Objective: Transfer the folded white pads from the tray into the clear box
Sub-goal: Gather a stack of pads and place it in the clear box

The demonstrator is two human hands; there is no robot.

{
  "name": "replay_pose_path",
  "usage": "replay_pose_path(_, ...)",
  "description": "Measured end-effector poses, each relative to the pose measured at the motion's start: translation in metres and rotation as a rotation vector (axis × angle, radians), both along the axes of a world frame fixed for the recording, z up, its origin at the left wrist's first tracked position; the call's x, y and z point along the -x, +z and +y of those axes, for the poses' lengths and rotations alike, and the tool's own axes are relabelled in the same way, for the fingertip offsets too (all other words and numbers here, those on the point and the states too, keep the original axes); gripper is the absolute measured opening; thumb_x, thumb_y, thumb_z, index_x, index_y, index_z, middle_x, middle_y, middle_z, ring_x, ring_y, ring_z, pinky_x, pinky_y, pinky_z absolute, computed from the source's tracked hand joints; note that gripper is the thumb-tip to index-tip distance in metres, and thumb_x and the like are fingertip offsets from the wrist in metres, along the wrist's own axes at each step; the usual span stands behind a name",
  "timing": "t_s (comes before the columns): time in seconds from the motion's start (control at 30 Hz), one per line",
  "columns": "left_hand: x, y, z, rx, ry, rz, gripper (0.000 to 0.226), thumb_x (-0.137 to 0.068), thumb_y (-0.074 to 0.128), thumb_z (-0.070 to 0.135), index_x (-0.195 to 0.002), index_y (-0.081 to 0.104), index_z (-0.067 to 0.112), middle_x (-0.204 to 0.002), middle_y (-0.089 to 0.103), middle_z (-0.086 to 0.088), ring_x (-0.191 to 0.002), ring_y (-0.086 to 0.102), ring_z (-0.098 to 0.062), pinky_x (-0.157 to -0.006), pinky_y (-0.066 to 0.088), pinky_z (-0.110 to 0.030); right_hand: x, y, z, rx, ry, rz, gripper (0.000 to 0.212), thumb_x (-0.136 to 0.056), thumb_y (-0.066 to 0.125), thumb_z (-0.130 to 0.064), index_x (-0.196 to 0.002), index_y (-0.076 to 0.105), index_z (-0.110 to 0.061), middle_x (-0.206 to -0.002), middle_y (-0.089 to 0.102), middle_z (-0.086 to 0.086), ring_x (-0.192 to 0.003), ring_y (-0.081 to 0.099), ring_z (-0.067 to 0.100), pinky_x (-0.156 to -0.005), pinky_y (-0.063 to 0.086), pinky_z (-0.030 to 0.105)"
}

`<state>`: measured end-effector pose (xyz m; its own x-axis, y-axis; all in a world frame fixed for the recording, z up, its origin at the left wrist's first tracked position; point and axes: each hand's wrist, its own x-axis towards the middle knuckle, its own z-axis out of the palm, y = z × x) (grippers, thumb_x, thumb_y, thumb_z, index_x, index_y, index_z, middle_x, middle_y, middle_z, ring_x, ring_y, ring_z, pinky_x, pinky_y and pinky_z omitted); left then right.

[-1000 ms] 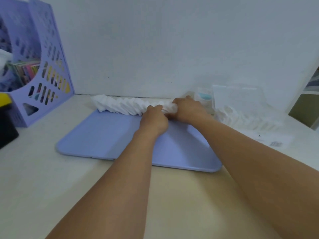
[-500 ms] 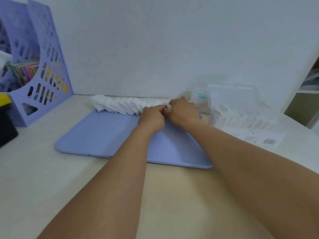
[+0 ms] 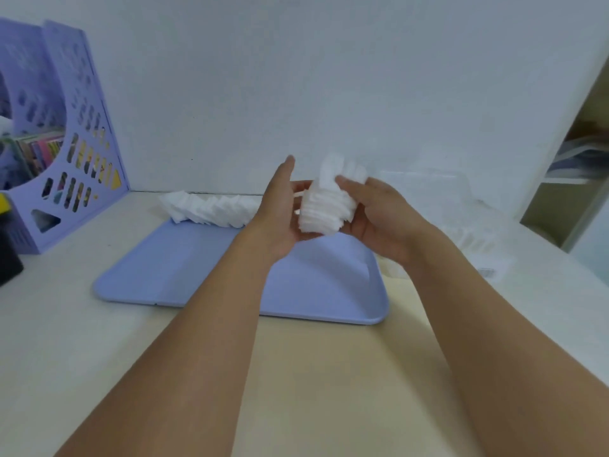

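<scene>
A stack of folded white pads (image 3: 324,206) is held in the air above the far edge of the lavender tray (image 3: 204,275). My left hand (image 3: 280,212) cups the stack from the left with its fingers spread, and my right hand (image 3: 379,216) grips it from the right. A row of more white pads (image 3: 211,209) lies along the tray's far rim at the left. The clear box (image 3: 441,206) stands to the right of the tray against the wall, with white pads inside it.
A lavender file holder (image 3: 66,143) with books stands at the far left beside a black object (image 3: 8,262). A white wall runs behind the tray. A labelled plastic wrapper (image 3: 491,268) lies by the box. A shelf opening (image 3: 573,166) is at the far right.
Both hands were pressed on the row of pads at the tray's far edge; now they have lifted a bunch of pads up off the tray and hold it between them.
</scene>
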<state>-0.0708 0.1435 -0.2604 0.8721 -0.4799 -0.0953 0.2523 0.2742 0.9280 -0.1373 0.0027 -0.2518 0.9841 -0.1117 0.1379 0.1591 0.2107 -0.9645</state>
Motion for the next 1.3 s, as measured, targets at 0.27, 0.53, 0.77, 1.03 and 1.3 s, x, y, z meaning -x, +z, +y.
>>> replay_pose_path(0.27, 0.028, 0.003, 0.023, 0.108, -0.217, 0.106, 0.042, -0.1, 0.039, 0.018, -0.133, 0.054, -0.002, -0.132, 0.062, -0.024, -0.119, 0.063, -0.042, -0.087, 0.058, -0.054, 0.01, -0.005, -0.014, 0.119, 0.048, -0.051, 0.033, -0.102, 0.055, -0.011, -0.133, 0.059, -0.001, -0.122, 0.07, 0.016, -0.108, 0.069, 0.028, -0.094, 0.057, 0.043)
replay_pose_path(0.53, 0.027, -0.028, 0.032, 0.243, -0.293, 0.255, 0.052, -0.105, 0.042, 0.035, -0.138, 0.05, -0.004, -0.14, 0.058, -0.023, -0.132, 0.054, -0.039, -0.094, 0.057, -0.044, 0.01, -0.013, -0.013, 0.226, 0.111, -0.024, 0.027, -0.101, 0.058, -0.012, -0.127, 0.064, -0.006, -0.105, 0.075, 0.005, -0.098, 0.072, 0.02, -0.091, 0.055, 0.042)
replay_pose_path(0.77, 0.035, -0.028, 0.022, 0.35, -0.294, 0.329, 0.055, -0.104, 0.042, 0.045, -0.139, 0.053, 0.004, -0.138, 0.06, -0.02, -0.13, 0.056, -0.031, -0.095, 0.056, -0.043, 0.011, -0.01, -0.014, 0.041, 0.172, -0.048, 0.04, -0.102, 0.053, -0.01, -0.14, 0.052, 0.003, -0.113, 0.068, 0.011, -0.103, 0.066, 0.025, -0.096, 0.053, 0.044)
replay_pose_path(1.03, 0.044, -0.028, 0.012, 0.357, -0.215, 0.31, 0.056, -0.101, 0.043, 0.05, -0.135, 0.057, 0.008, -0.128, 0.067, -0.015, -0.11, 0.066, -0.029, -0.081, 0.062, -0.04, 0.011, -0.012, -0.008, 0.037, 0.221, 0.002, 0.038, -0.102, 0.051, -0.008, -0.137, 0.054, 0.004, -0.123, 0.065, 0.016, -0.112, 0.065, 0.026, -0.092, 0.058, 0.034)
replay_pose_path(1.3, 0.043, -0.032, 0.008, 0.299, -0.18, 0.254, 0.071, -0.095, 0.039, 0.065, -0.138, 0.055, 0.01, -0.125, 0.068, -0.017, -0.101, 0.071, -0.03, -0.079, 0.062, -0.044, 0.012, -0.014, -0.004, 0.059, 0.273, 0.092, 0.031, -0.101, 0.051, -0.009, -0.129, 0.06, 0.002, -0.115, 0.071, 0.012, -0.106, 0.07, 0.024, -0.089, 0.059, 0.033)
